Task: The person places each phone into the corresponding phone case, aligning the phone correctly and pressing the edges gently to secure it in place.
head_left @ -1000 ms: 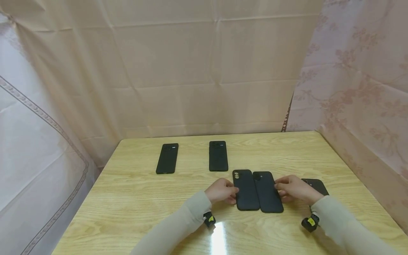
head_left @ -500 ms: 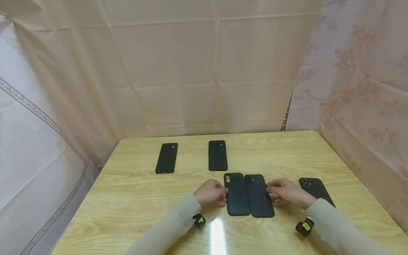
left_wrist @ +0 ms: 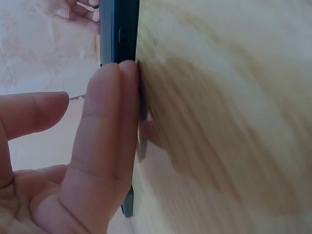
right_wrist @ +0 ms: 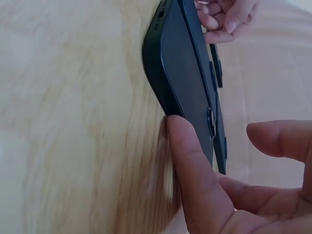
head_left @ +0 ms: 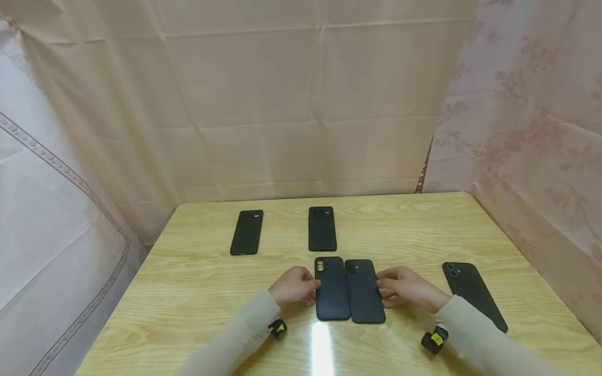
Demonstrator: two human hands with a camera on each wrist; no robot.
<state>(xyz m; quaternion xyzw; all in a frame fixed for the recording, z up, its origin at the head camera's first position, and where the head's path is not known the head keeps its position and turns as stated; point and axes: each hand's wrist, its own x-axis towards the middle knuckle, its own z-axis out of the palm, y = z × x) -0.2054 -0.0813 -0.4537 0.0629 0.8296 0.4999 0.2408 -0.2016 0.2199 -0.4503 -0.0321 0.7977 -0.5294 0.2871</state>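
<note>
Two black phone cases lie flat side by side at the front middle of the table in the head view. The left-hand phone case (head_left: pixel 333 290) has pale round camera holes; the other phone case (head_left: pixel 366 292) has a dark camera area. Whether phones are inside, I cannot tell. My left hand (head_left: pixel 293 286) touches the pair's left edge; the left wrist view shows extended fingers (left_wrist: pixel 100 117) against the side, thumb apart. My right hand (head_left: pixel 409 287) presses the right edge with a fingertip; its thumb (right_wrist: pixel 278 138) is off the case in the right wrist view.
Two black phone-shaped pieces lie farther back, one at the left (head_left: pixel 246 232) and one at the centre (head_left: pixel 322 228). Another black phone (head_left: pixel 474 292) with two camera rings rests at the right, beside my right sleeve. Cloth (head_left: pixel 263 104) hangs behind the wooden table (head_left: pixel 188 292).
Both hands and the two adjoining phone cases between them have slid left and slightly towards me. More of the phone at the right is now uncovered. The two back pieces stay put.
</note>
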